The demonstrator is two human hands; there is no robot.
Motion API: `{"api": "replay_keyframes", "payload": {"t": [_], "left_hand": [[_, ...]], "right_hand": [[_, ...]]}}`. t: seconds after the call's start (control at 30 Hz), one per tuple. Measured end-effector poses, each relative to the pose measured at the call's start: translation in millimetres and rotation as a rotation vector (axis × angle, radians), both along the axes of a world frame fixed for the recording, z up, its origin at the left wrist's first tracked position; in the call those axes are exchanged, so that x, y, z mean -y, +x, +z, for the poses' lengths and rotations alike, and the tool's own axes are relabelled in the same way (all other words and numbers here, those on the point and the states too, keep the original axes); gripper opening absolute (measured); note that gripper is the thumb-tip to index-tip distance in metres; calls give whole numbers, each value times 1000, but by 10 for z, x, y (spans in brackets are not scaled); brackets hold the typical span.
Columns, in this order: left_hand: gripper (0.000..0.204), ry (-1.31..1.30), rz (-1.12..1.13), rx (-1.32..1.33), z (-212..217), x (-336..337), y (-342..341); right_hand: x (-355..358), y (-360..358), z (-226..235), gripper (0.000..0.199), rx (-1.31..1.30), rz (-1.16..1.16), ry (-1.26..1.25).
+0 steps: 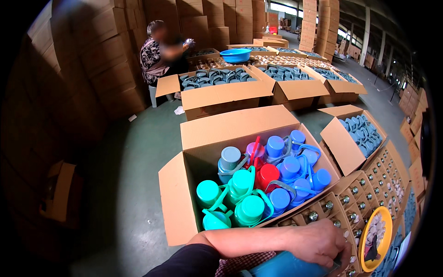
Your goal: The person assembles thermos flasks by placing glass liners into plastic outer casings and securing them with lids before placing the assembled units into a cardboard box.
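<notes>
My left hand [318, 242] reaches across from the lower left in a dark sleeve. Its fingers curl down at the end of a blue thermos flask [290, 267], which lies sideways at the lower edge and is partly cut off. What looks like part of my right hand [344, 261] shows in shade beside it; its fingers are mostly hidden. Just beyond my left forearm stands an open cardboard box [173, 198]. Upright in it are capped flasks with strap handles: green ones [251, 208], a red one [267, 175], blue ones [290, 167] and a grey-blue one [230, 158].
Right of the box, a divided carton [344, 184] holds shiny flask liners. A yellow basin [386, 217] with small pale pieces rests on it. Farther off are boxes of grey-blue parts [221, 76], a blue basin [235, 55] and a seated person [154, 55]. Stacked cartons [99, 51] line the left.
</notes>
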State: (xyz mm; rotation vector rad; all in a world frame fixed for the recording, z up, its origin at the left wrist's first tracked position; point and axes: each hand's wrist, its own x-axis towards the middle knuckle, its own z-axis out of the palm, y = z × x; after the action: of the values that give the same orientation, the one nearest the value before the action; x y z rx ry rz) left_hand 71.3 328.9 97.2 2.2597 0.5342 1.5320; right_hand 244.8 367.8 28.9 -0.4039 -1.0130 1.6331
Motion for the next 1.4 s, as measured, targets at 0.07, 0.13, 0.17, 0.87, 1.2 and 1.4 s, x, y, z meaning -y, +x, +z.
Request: {"api": "replay_keyframes", "payload": {"t": [0.07, 0.13, 0.17, 0.87, 1.2, 1.4], "left_hand": [[26, -22, 26, 2, 12, 6, 30], [24, 29, 23, 26, 70, 69, -3], [20, -32, 79, 150, 37, 86, -46], [16, -1314, 99, 705, -1519, 1770, 142], [33, -1334, 384, 1136, -1873, 1846, 189], [25, -1113, -20, 1868, -1995, 1461, -247]], "right_hand": [[-19, 9, 4, 38, -36, 7, 23], [-28, -8, 45, 37, -110, 49, 55], [-45, -4, 98, 36, -159, 61, 81], [1553, 969, -468, 60, 402, 25, -153], [2271, 1235, -433, 48, 895, 70, 89], [2145, 712, -450, 45, 831, -117, 203]]}}
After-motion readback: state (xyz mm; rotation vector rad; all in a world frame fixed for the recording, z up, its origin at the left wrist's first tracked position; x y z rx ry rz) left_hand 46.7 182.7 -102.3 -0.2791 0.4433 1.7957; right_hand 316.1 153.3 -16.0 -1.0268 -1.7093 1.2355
